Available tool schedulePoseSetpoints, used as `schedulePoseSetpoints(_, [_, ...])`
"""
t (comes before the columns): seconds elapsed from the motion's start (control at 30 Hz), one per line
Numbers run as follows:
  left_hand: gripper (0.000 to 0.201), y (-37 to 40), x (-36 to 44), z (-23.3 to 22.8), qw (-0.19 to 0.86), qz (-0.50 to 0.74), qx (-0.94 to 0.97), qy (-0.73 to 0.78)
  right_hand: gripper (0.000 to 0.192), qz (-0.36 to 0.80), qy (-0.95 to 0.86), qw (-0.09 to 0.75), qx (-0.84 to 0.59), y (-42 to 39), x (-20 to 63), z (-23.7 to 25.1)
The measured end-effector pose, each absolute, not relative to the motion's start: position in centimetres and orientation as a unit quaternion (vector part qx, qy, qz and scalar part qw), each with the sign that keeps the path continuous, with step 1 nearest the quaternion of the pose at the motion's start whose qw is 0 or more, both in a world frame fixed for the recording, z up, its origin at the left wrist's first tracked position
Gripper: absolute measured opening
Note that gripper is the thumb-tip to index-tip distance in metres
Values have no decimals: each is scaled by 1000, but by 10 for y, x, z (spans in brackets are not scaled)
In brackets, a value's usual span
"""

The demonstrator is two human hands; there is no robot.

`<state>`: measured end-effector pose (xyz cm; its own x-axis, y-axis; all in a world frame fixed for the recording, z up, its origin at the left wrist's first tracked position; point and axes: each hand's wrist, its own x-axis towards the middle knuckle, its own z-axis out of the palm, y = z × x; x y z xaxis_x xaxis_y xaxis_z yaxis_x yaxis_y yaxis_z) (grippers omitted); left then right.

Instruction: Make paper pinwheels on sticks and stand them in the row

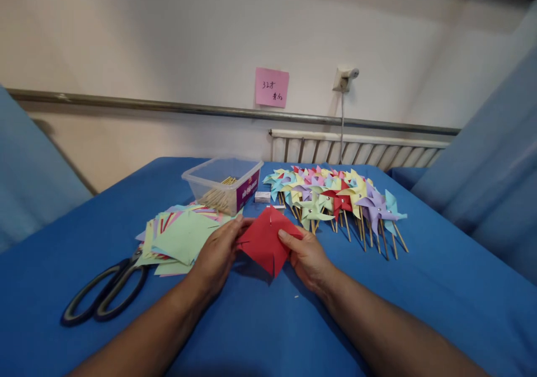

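Between my two hands is a red paper square [266, 241], turned like a diamond, with slits cut inward from its corners. My left hand [218, 252] grips its left corner, the fingers partly behind the sheet. On the right side, my right hand [308, 257] pinches the paper with the thumb on top and the fingers underneath. Just left of my left hand lies a loose stack of coloured paper squares [184, 237], a pale green one uppermost. Black-handled scissors [107, 290] rest at the stack's near left, their blades hidden under the paper.
Behind the stack, a clear plastic box [201, 178] holds thin wooden sticks [220, 195]. A small white box [262, 197] stands beside it. Many finished paper pinwheels [335, 198] on sticks lie at the back right of the blue-covered table [419, 304]. Blue curtains hang at both sides.
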<state>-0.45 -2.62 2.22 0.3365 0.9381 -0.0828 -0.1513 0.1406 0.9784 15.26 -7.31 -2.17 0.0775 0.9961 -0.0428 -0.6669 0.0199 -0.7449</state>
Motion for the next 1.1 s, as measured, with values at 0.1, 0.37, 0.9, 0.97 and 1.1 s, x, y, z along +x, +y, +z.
schedulePoseSetpoints(0.1, [37, -28, -3, 16, 675, 409, 485, 377, 31, 621, -270, 665, -315, -73, 152, -25])
schedulePoseSetpoints(0.37, [31, -27, -5, 14, 612, 344, 563, 436, 32, 600, -297, 660, -342, -69, 154, -29])
schedulePoseSetpoints(0.9, [37, -29, -6, 16, 572, 314, 606, 455, 29, 587, -309, 638, -392, -70, 157, -29])
schedulePoseSetpoints(0.97, [37, -29, -6, 14, 586, 317, 600, 442, 29, 577, -311, 638, -403, -69, 156, -30])
schedulePoseSetpoints(1.1, [35, -29, -4, 13, 629, 338, 566, 412, 32, 599, -313, 636, -372, -68, 155, -30])
